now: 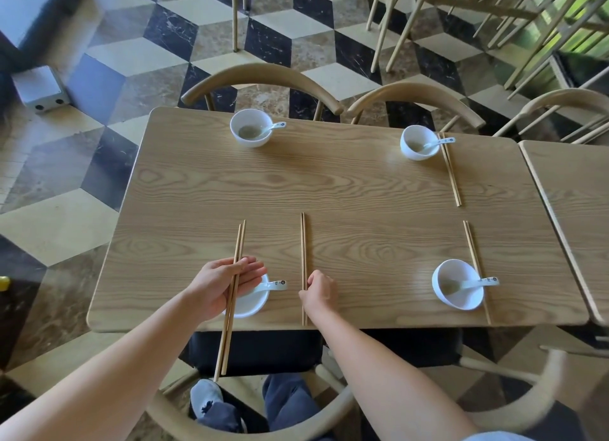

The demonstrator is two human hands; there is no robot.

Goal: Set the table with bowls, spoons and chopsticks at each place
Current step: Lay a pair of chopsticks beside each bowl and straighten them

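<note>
The left hand [224,285] hovers over the near-left bowl [254,305], grasping a raised chopstick pair [240,243] pinned across its fingers, the ends jutting past the surface [362,193] edge. The right hand [319,292], clenched, seems to pinch the middle chopsticks [303,243], which lie flat just right of that bowl's spoon [276,285]. The far-left bowl [251,127] holds only a spoon.
</note>
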